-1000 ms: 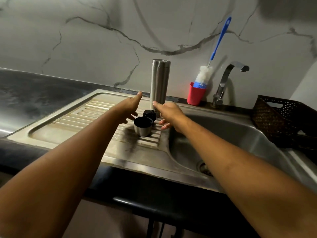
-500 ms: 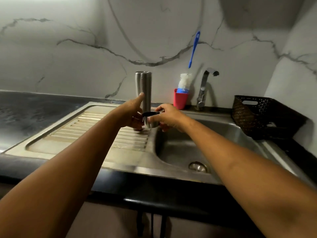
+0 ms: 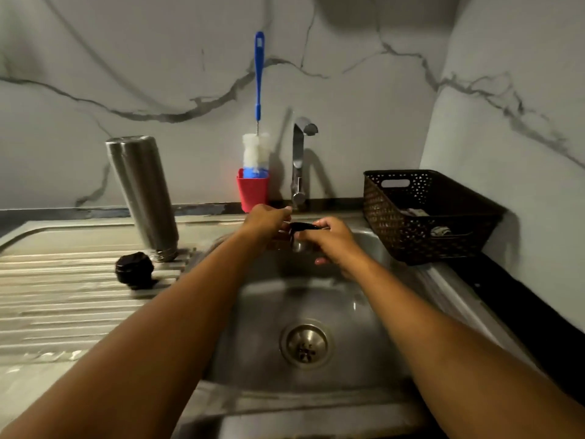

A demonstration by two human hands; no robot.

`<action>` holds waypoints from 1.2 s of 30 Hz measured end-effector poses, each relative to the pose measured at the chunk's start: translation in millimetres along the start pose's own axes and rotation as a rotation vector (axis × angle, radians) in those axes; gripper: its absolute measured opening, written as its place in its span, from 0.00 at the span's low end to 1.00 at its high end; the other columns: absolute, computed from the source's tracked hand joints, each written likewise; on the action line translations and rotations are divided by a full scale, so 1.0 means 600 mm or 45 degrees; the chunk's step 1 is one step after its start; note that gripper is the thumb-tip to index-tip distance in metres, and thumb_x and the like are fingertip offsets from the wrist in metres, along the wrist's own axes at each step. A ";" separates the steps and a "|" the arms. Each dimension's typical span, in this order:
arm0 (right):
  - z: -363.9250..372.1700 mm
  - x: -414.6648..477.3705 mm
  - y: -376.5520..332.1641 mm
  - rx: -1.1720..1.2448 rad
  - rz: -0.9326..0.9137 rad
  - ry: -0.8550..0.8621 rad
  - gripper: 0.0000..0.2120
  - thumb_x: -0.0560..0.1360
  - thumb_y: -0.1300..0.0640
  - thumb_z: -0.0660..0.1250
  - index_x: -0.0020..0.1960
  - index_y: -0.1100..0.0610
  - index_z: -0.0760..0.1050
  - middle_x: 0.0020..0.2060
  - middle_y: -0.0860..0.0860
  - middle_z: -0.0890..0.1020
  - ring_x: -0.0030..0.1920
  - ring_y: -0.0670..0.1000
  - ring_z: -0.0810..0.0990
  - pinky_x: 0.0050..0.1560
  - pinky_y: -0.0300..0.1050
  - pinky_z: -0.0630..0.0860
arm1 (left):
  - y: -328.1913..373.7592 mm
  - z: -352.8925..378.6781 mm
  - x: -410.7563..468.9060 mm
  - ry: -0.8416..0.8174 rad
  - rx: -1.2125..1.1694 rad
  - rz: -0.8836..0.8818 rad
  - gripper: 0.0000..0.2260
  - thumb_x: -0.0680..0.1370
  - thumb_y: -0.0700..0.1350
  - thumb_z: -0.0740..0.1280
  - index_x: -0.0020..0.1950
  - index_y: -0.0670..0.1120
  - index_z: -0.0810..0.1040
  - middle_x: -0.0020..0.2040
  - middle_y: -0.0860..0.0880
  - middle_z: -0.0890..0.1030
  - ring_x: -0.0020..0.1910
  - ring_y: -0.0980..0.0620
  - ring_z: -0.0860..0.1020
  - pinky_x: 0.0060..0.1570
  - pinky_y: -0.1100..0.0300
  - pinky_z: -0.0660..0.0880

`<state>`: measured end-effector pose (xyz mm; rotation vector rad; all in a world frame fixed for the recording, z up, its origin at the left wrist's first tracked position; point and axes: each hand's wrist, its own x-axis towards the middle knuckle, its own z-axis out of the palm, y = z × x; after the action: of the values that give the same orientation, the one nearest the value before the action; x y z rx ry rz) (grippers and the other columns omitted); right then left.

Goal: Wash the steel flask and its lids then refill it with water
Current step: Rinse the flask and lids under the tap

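Note:
The steel flask (image 3: 144, 194) stands upside down on the ribbed draining board, at the left of the sink. A black inner lid (image 3: 134, 269) lies on the board just in front of it. Both my hands are over the sink basin, under the tap. My right hand (image 3: 329, 240) grips the steel cup lid (image 3: 302, 231) with its black rim up. My left hand (image 3: 269, 221) touches the cup lid's left side, fingers curled around it. Most of the cup is hidden between the hands.
The tap (image 3: 299, 160) rises behind the hands; no water shows. A red cup (image 3: 252, 191) holding a blue-handled bottle brush (image 3: 259, 90) stands left of the tap. A dark woven basket (image 3: 424, 213) sits at the right. The sink drain (image 3: 305, 345) lies below.
My hands lifted the cup lid off the draining board and carried it right, over the basin under the tap. The flask and black inner lid stayed on the board.

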<state>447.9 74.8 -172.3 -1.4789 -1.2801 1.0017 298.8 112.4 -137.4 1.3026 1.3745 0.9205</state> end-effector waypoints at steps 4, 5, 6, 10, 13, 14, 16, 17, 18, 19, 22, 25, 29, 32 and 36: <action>-0.009 0.020 0.029 0.060 0.018 -0.024 0.17 0.71 0.52 0.77 0.57 0.52 0.76 0.47 0.49 0.84 0.49 0.50 0.82 0.45 0.50 0.78 | -0.001 0.028 0.066 0.094 0.017 0.191 0.07 0.84 0.41 0.67 0.59 0.41 0.79 0.49 0.42 0.84 0.42 0.46 0.81 0.39 0.55 0.79; -0.010 0.025 0.030 0.080 0.009 -0.015 0.16 0.72 0.53 0.77 0.57 0.53 0.76 0.46 0.49 0.83 0.48 0.49 0.82 0.45 0.50 0.78 | 0.007 0.032 0.078 0.105 0.015 0.226 0.08 0.84 0.41 0.67 0.63 0.43 0.77 0.50 0.43 0.84 0.42 0.48 0.81 0.39 0.55 0.80; -0.012 0.030 0.032 0.094 0.001 -0.004 0.17 0.72 0.52 0.76 0.57 0.53 0.75 0.46 0.49 0.83 0.49 0.49 0.82 0.46 0.50 0.78 | 0.015 0.037 0.089 0.096 0.003 0.255 0.11 0.84 0.41 0.67 0.66 0.47 0.75 0.50 0.44 0.83 0.40 0.50 0.81 0.37 0.57 0.81; -0.006 0.042 0.039 0.058 -0.004 -0.002 0.19 0.70 0.49 0.78 0.56 0.49 0.74 0.50 0.50 0.84 0.52 0.52 0.82 0.46 0.50 0.78 | 0.038 0.060 0.125 -0.013 0.004 0.295 0.10 0.85 0.41 0.65 0.66 0.49 0.73 0.41 0.46 0.79 0.34 0.53 0.77 0.31 0.60 0.76; -0.008 0.045 0.040 0.069 -0.001 0.017 0.21 0.69 0.48 0.78 0.57 0.49 0.74 0.51 0.51 0.84 0.53 0.52 0.83 0.45 0.50 0.78 | 0.040 0.063 0.146 0.026 -0.118 0.259 0.08 0.86 0.45 0.63 0.61 0.44 0.78 0.37 0.48 0.76 0.33 0.52 0.77 0.30 0.61 0.76; -0.010 0.045 0.039 0.069 -0.007 0.019 0.21 0.69 0.48 0.78 0.57 0.50 0.74 0.52 0.51 0.84 0.53 0.52 0.82 0.45 0.50 0.79 | 0.036 0.064 0.148 0.033 -0.247 0.211 0.07 0.87 0.45 0.62 0.59 0.45 0.78 0.35 0.48 0.75 0.32 0.52 0.76 0.30 0.61 0.76; -0.012 0.044 0.039 0.055 -0.016 0.012 0.22 0.69 0.48 0.78 0.58 0.51 0.74 0.52 0.50 0.83 0.54 0.53 0.82 0.44 0.49 0.79 | 0.023 0.062 0.147 0.054 -0.576 0.055 0.07 0.87 0.44 0.60 0.55 0.46 0.78 0.33 0.50 0.74 0.31 0.53 0.75 0.32 0.60 0.75; -0.011 0.043 0.039 0.045 -0.019 0.012 0.21 0.69 0.48 0.77 0.58 0.51 0.74 0.52 0.51 0.83 0.54 0.53 0.82 0.43 0.48 0.78 | 0.012 0.061 0.147 0.079 -0.707 -0.024 0.07 0.86 0.44 0.60 0.54 0.47 0.78 0.33 0.50 0.74 0.31 0.53 0.75 0.32 0.60 0.75; -0.010 0.043 0.039 0.031 -0.028 0.012 0.21 0.69 0.48 0.77 0.58 0.52 0.74 0.52 0.51 0.83 0.54 0.53 0.82 0.42 0.48 0.78 | 0.003 0.061 0.145 0.103 -0.795 -0.094 0.08 0.86 0.44 0.61 0.53 0.49 0.79 0.32 0.50 0.75 0.31 0.53 0.75 0.32 0.61 0.75; -0.008 0.042 0.039 0.019 -0.030 0.011 0.21 0.69 0.48 0.77 0.58 0.52 0.74 0.52 0.52 0.83 0.54 0.54 0.82 0.42 0.48 0.78 | -0.004 0.059 0.143 0.115 -0.841 -0.146 0.08 0.86 0.44 0.61 0.52 0.49 0.79 0.32 0.50 0.76 0.31 0.53 0.76 0.31 0.61 0.76; -0.005 0.042 0.040 -0.012 -0.027 -0.015 0.21 0.70 0.48 0.77 0.58 0.52 0.74 0.53 0.52 0.82 0.54 0.53 0.82 0.43 0.49 0.78 | -0.009 0.049 0.128 0.127 -0.785 -0.228 0.09 0.86 0.43 0.60 0.50 0.45 0.78 0.32 0.49 0.78 0.30 0.51 0.78 0.31 0.60 0.77; -0.007 0.038 0.037 -0.034 -0.053 -0.035 0.21 0.72 0.48 0.76 0.60 0.51 0.72 0.54 0.50 0.80 0.53 0.53 0.81 0.41 0.48 0.79 | -0.017 0.045 0.086 0.083 -0.564 -0.267 0.09 0.86 0.42 0.58 0.51 0.44 0.76 0.40 0.46 0.79 0.36 0.48 0.78 0.34 0.54 0.77; -0.004 0.032 0.036 -0.100 -0.116 0.038 0.16 0.74 0.47 0.75 0.55 0.52 0.75 0.50 0.51 0.81 0.49 0.54 0.83 0.40 0.52 0.84 | -0.048 0.052 0.015 -0.088 -0.263 -0.390 0.12 0.85 0.49 0.62 0.47 0.44 0.78 0.45 0.43 0.81 0.43 0.46 0.79 0.42 0.50 0.78; -0.005 0.023 0.036 -0.174 -0.214 0.113 0.12 0.77 0.46 0.73 0.46 0.55 0.77 0.41 0.52 0.84 0.40 0.48 0.85 0.32 0.43 0.83 | -0.056 0.061 -0.009 -0.205 -0.338 -0.424 0.17 0.85 0.55 0.62 0.50 0.43 0.81 0.43 0.42 0.86 0.45 0.44 0.83 0.50 0.47 0.81; -0.013 0.013 0.035 -0.482 -0.371 0.042 0.13 0.81 0.46 0.68 0.46 0.55 0.81 0.39 0.48 0.80 0.32 0.39 0.79 0.31 0.34 0.72 | -0.073 0.081 -0.001 -0.161 -0.649 -0.359 0.19 0.86 0.57 0.59 0.59 0.43 0.81 0.48 0.40 0.83 0.42 0.42 0.83 0.42 0.47 0.82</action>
<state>461.5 80.5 -190.4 -1.5185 -1.6699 0.5621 335.4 101.1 -190.0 0.7457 1.0945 0.8991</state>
